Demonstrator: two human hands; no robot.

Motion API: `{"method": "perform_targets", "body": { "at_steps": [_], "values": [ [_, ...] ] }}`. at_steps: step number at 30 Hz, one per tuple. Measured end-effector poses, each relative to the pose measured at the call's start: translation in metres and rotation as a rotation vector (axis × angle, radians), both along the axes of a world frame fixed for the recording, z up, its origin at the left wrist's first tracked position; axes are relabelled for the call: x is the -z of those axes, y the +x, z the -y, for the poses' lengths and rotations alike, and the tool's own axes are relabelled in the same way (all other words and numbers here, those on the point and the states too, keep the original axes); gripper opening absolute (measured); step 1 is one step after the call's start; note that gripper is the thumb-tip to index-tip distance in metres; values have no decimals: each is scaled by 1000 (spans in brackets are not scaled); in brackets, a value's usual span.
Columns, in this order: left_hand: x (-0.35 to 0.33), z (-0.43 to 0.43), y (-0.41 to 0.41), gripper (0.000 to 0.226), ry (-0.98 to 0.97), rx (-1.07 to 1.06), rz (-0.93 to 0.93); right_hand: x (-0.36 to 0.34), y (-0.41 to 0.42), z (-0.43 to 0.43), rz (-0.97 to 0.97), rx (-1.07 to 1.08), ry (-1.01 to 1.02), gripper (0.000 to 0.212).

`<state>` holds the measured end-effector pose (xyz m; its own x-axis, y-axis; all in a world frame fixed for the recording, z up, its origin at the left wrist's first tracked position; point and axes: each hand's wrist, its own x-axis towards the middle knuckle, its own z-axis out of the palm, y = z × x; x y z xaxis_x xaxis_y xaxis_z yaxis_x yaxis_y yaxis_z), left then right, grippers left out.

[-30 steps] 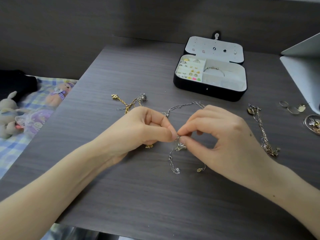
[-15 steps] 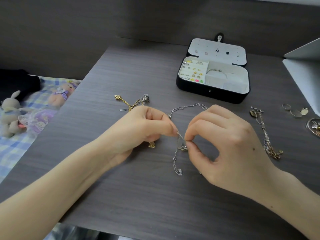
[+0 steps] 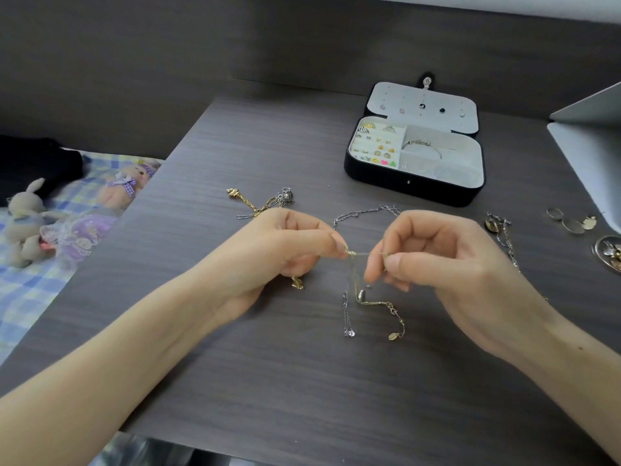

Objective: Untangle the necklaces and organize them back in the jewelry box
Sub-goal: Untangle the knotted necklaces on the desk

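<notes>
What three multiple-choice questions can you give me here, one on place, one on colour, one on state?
1. Where is the jewelry box? A) far side of the table B) near table edge C) on a chair
2. What colour is its outside? A) white B) red C) black
3. What are the left hand and right hand doing? A) lying flat B) pinching the tangled chain C) shutting the box
Answers: 1 A, it stands near the back edge; 2 C, its walls are black; 3 B, both pinch the chain stretched between them.
</notes>
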<state>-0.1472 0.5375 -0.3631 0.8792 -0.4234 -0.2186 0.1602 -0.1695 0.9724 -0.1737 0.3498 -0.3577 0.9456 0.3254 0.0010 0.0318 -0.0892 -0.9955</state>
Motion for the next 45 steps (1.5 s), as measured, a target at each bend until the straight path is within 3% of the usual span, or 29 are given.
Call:
{"method": "perform_targets", "body": {
  "at_steps": [3,29,36,45],
  "values": [
    [1,0,1,9,0,-3,4,-3,1,1,-32,0,-26,4],
    [4,0,4,5,5,-97,-2,12,25,8,444,171,-587,14],
    [2,-4,7,10,30,-153,-95,13,34,5,443,171,-573,14],
    [0,-12,8,8,149,-143,-127,14,23,10,409,-6,-628,9]
  ]
}}
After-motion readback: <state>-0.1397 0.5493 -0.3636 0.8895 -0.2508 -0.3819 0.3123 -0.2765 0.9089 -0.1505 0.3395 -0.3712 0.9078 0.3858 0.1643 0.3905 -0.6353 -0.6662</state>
